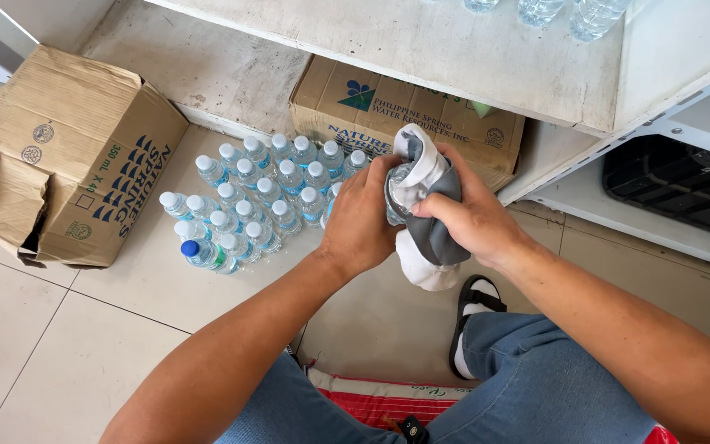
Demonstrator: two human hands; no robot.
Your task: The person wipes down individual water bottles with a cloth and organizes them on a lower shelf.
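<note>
Open cardboard box (67,156) far left of my grip, tipped on floor. Capped water bottles (260,193) clustered just left. My left hand (359,222) clenched round one bottle (398,196), steadying; right hand (470,218) presses grey-white cloth (429,205) around it, wiping.

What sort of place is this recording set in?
Likely a small shop's stockroom: cardboard cartons, many small water bottles standing on the tiled floor, and a worn white shelf holding more.
</note>
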